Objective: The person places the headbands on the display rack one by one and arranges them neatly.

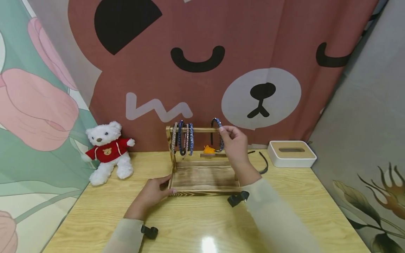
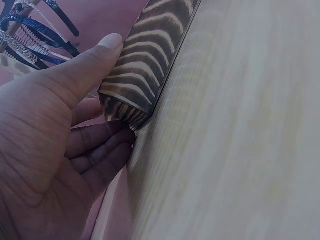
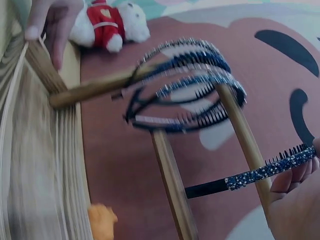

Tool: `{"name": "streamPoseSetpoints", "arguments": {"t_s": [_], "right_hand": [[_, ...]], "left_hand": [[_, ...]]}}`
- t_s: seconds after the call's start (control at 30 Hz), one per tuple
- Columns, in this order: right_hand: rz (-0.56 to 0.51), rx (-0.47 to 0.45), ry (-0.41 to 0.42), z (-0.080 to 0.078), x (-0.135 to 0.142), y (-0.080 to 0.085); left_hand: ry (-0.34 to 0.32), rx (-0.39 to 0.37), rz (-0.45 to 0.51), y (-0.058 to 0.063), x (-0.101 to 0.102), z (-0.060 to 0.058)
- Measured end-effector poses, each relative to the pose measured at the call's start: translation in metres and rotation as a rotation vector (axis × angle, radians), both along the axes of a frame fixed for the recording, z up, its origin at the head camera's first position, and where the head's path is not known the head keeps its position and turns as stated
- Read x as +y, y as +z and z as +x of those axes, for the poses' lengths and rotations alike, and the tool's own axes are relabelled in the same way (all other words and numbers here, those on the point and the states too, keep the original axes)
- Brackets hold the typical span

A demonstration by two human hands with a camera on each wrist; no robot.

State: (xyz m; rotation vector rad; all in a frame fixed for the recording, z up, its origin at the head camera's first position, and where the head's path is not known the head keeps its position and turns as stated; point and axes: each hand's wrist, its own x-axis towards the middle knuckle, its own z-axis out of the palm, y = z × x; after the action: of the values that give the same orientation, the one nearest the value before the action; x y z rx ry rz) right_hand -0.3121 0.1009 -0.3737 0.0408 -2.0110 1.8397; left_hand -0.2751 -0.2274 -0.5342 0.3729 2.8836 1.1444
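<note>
A wooden headband stand (image 1: 202, 177) has a flat base and raised rails. At its front left corner my left hand (image 1: 150, 192) grips the base, thumb along the striped front edge (image 2: 145, 60) and fingers round the end. Several glittery headbands (image 1: 191, 140) in silver, blue and pink hang together at the left of the top rail. Toward the right end of that rail, my right hand (image 1: 237, 146) pinches a blue glittery headband (image 3: 270, 170) with comb teeth. This headband straddles the rail. Part of the right hand is cut off in the right wrist view.
Behind the stand lies an orange object (image 1: 209, 150), its kind unclear. A dark toothed headband (image 1: 265, 163) rests on the table to the right, near a white tissue box (image 1: 292, 161) with a wooden top. A white teddy bear (image 1: 109, 153) in red sits at left.
</note>
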Motion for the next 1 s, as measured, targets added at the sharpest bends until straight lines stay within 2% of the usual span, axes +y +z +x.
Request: {"name": "streamPoseSetpoints", "arguments": {"t_s": [0.2, 0.43, 0.67, 1.0], "right_hand": [[-0.077, -0.014, 0.018, -0.005, -0.036, -0.001], [-0.07, -0.009, 0.02, -0.009, -0.067, -0.012], [-0.051, 0.014, 0.008, -0.009, -0.08, -0.023], [-0.051, 0.007, 0.003, -0.009, -0.088, -0.026]], "left_hand": [[-0.005, 0.001, -0.001, 0.002, 0.0, 0.0], [-0.003, -0.01, -0.009, 0.003, -0.001, 0.0], [-0.006, -0.01, -0.006, 0.0, 0.0, 0.0], [-0.01, 0.019, -0.008, -0.001, 0.0, 0.001]]}}
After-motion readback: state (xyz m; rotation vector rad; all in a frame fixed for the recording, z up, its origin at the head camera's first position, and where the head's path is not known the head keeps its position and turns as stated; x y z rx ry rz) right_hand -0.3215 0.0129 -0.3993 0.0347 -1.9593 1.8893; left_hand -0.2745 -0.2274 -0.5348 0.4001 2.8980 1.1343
